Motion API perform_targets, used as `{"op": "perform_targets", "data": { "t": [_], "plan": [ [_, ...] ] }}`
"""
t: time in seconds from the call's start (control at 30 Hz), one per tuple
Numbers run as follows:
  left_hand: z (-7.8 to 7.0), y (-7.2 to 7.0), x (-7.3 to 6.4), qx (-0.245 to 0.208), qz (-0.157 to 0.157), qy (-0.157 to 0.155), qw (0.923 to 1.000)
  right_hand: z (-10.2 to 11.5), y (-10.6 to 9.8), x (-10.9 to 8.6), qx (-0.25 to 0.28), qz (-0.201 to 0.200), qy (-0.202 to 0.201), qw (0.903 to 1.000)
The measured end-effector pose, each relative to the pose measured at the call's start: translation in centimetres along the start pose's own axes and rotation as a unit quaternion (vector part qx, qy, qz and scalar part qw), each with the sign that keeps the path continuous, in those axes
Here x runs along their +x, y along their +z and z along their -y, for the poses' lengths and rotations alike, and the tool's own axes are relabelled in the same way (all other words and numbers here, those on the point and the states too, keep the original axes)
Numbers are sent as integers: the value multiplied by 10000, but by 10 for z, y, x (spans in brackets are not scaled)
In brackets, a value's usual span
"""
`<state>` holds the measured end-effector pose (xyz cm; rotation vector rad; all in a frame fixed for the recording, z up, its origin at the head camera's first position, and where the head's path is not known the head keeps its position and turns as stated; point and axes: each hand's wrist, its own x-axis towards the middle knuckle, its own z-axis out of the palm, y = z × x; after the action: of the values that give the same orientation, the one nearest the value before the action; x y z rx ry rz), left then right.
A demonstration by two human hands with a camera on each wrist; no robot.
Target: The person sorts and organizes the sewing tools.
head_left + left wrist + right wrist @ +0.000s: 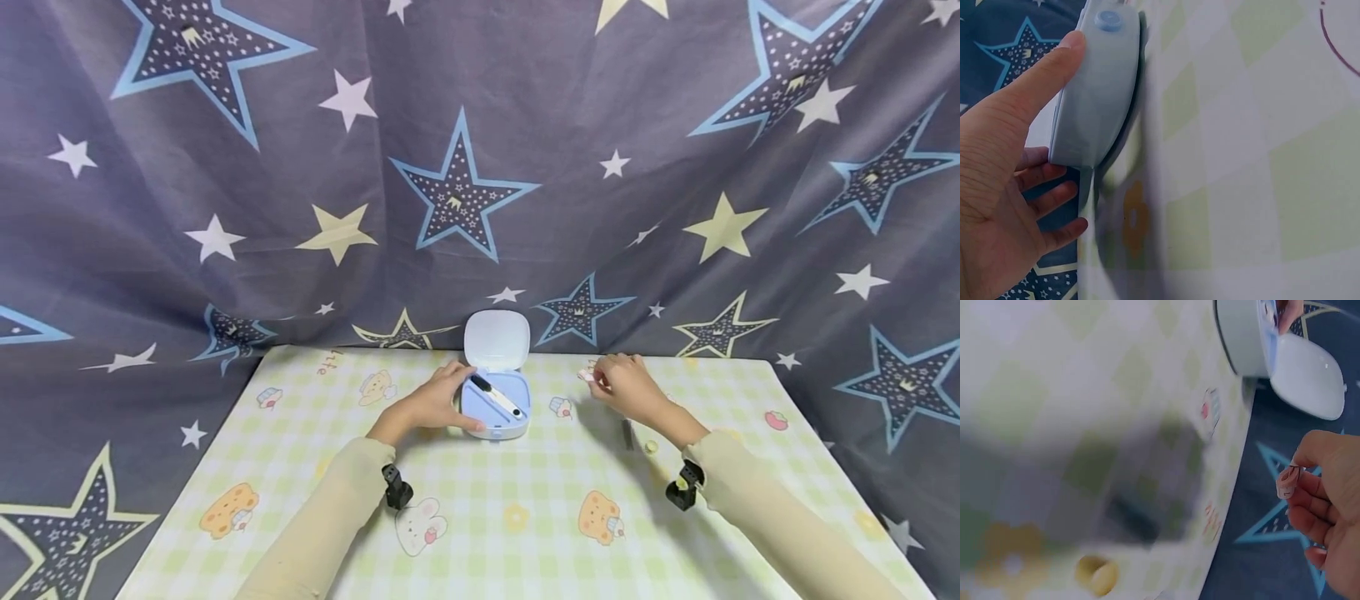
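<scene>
A light blue box stands on the table with its white lid raised behind it. Across its inside lies a slim white tool with a black end. My left hand grips the box at its left side, thumb on the front near the round blue latch. To the right of the box, my right hand pinches a small rolled measuring tape, pinkish with dark marks, between thumb and fingertips, above the table.
On the table below my right forearm lie a dark, narrow piece and a small yellow round piece; both are blurred in the right wrist view. A checked, cartoon-printed cloth covers the table. A star-patterned curtain hangs behind it.
</scene>
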<state>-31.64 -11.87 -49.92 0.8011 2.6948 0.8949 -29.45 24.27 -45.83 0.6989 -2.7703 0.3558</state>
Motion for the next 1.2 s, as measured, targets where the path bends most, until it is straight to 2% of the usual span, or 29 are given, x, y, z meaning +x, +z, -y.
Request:
{"op": "perform_targets", "data": {
  "t": [0.3,0.7,1.2],
  "plan": [
    [-4,1,3,123,25,-72,9999,26,4,24,-435,-456,-800,9948],
    [-1,1,3,92,36,-156,9998,53,12,45,-851,-471,-1347,9861],
    [-2,1,0,177,-19,-206,9996,65,27,64,-682,-182,-1560,9852]
  ]
}}
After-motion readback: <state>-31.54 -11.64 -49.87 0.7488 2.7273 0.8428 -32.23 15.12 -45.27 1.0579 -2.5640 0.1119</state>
